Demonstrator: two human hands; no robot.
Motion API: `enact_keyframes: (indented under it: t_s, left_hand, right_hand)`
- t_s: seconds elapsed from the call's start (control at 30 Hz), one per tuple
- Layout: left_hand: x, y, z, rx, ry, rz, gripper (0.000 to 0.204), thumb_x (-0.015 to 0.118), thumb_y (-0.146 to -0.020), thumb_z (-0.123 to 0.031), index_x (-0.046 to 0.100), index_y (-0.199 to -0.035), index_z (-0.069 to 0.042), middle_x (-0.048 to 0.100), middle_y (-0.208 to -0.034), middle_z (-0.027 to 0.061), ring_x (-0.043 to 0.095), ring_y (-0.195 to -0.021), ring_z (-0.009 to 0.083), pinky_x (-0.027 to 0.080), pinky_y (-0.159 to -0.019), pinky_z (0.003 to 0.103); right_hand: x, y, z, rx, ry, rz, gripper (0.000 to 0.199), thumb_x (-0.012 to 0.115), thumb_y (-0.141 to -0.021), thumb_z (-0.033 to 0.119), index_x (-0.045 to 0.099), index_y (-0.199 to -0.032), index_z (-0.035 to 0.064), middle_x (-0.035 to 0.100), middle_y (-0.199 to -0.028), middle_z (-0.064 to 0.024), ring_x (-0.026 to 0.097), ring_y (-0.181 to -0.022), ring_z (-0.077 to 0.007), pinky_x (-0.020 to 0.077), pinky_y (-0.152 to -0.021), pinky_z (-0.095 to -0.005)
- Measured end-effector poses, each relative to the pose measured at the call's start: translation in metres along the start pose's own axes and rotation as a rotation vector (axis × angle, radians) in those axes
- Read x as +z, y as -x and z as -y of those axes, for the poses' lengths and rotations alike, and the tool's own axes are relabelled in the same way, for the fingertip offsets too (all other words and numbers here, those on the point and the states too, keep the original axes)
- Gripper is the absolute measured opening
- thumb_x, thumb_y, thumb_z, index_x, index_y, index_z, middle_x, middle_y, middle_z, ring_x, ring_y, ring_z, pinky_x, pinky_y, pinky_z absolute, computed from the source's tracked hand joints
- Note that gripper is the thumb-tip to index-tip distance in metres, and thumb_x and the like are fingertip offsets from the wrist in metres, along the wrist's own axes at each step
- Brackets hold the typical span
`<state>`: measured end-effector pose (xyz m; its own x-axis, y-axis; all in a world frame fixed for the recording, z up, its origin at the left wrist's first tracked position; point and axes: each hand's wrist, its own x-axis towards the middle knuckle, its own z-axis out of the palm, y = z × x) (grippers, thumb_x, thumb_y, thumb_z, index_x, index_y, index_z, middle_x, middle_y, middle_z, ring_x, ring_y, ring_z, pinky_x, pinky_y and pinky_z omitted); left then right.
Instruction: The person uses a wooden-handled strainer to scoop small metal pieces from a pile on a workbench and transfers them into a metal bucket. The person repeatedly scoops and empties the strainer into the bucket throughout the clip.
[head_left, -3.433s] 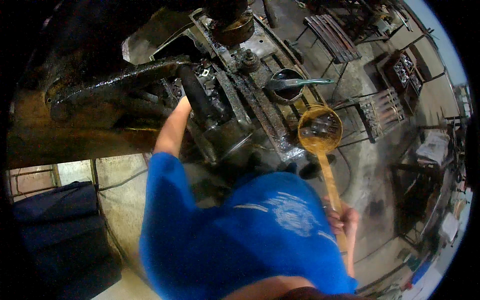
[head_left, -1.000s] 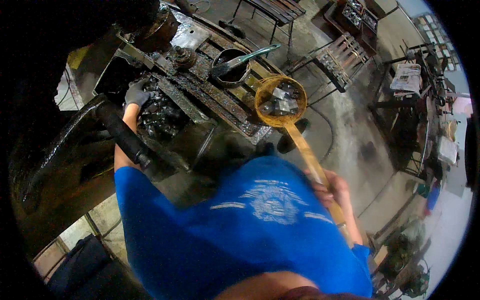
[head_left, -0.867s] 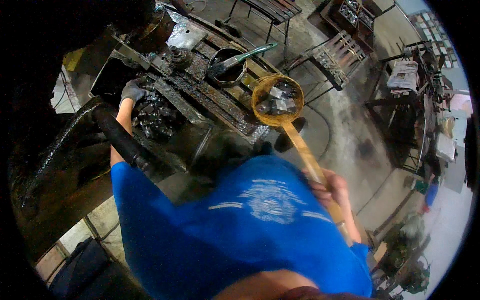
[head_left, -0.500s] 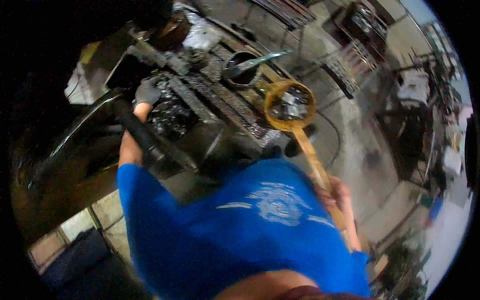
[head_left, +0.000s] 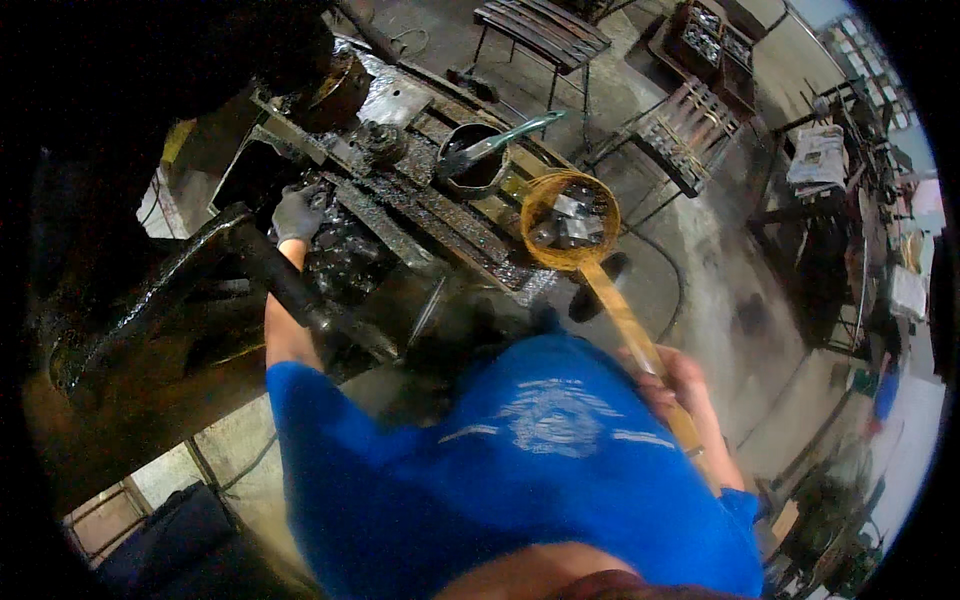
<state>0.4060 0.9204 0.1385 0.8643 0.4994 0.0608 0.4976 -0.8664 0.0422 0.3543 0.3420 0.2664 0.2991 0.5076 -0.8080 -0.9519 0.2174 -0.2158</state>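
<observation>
My right hand [head_left: 672,385] grips the long wooden handle of a rusty round strainer scoop [head_left: 570,220] that holds several small metal pieces, held out over the edge of a greasy machine bed [head_left: 420,205]. My left hand [head_left: 296,212], in a grey glove, reaches down into the oily machine among dark metal parts, just behind a thick black lever [head_left: 290,290]. Whether the glove grips anything I cannot tell. My blue shirt fills the lower middle.
A dark pot [head_left: 478,160] with a teal-handled tool across it stands on the machine bed. Metal racks [head_left: 690,125] and a slatted bench [head_left: 540,25] stand on the concrete floor beyond. Cluttered stands line the far right. A dark bag [head_left: 160,535] lies at lower left.
The view has swung. My left hand stays reaching into the machine, and the scoop in my right hand stays beside the pot.
</observation>
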Motion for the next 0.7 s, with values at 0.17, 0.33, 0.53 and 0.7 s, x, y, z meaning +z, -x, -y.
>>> enact_keyframes:
  t_s: [0.17, 0.33, 0.53, 0.7]
  left_hand:
    - [-0.015, 0.020, 0.001, -0.084, 0.124, -0.189, 0.039, 0.070, -0.062, -0.029, 0.065, -0.098, -0.018, 0.061, -0.085, 0.0118, 0.057, -0.088, 0.0254, 0.048, -0.072, 0.035]
    - [-0.035, 0.083, -0.043, 0.125, 0.902, -0.287, 0.037, 0.071, -0.063, -0.004, 0.062, -0.098, -0.003, 0.062, -0.094, 0.0056, 0.058, -0.083, 0.0120, 0.048, -0.068, 0.028]
    - [-0.071, 0.136, -0.191, 0.631, 0.815, -0.209, 0.038, 0.073, -0.058, -0.013, 0.062, -0.093, -0.005, 0.062, -0.085, 0.0087, 0.058, -0.077, 0.0235, 0.047, -0.067, 0.033]
    - [-0.064, 0.135, -0.284, 0.696, 0.885, -0.231, 0.034, 0.066, -0.061, -0.019, 0.062, -0.094, -0.013, 0.060, -0.088, 0.0100, 0.058, -0.076, 0.0264, 0.048, -0.066, 0.035]
  right_hand:
    - [-0.010, 0.000, -0.008, -0.120, 0.065, 0.190, 0.063, 0.061, -0.068, 0.036, 0.044, -0.115, -0.0014, 0.034, -0.062, -0.0005, 0.030, -0.038, -0.0045, 0.0252, -0.029, -0.0171]
    - [-0.013, -0.002, -0.009, -0.116, 0.004, 0.292, 0.051, 0.055, -0.074, 0.030, 0.045, -0.113, -0.0006, 0.034, -0.062, -0.0002, 0.030, -0.038, -0.0042, 0.0250, -0.029, -0.0172]
    - [-0.002, 0.005, -0.001, -0.068, 0.053, 0.121, 0.032, 0.038, -0.084, 0.020, 0.046, -0.109, 0.0007, 0.035, -0.060, 0.0005, 0.029, -0.036, -0.0046, 0.0231, -0.028, -0.0190]
    - [0.000, 0.005, 0.000, -0.100, 0.125, 0.106, 0.035, 0.040, -0.084, 0.023, 0.045, -0.111, 0.0014, 0.034, -0.059, 0.0006, 0.029, -0.036, -0.0050, 0.0225, -0.029, -0.0188]
